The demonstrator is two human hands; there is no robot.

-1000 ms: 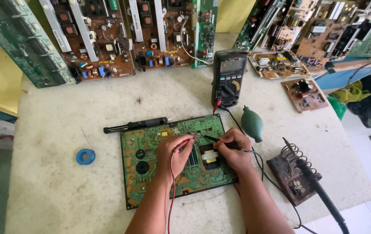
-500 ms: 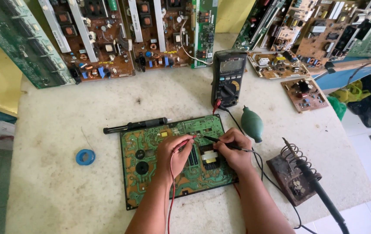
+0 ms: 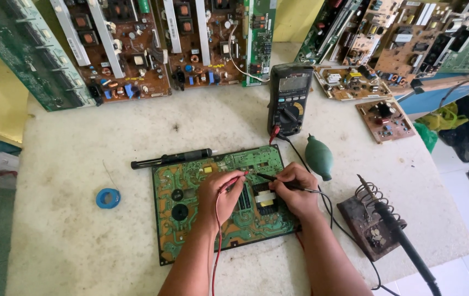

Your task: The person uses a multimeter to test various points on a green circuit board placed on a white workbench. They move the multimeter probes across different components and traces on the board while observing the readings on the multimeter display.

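Pinching a red probe, the left hand rests on the green circuit board at centre frame. Right hand grips a black probe beside it.

A green circuit board lies flat on a white table. The left hand pinches a red probe on the board. The right hand pinches a black probe beside it. Their wires run to a black meter standing behind. A green rubber bulb lies near the right hand.
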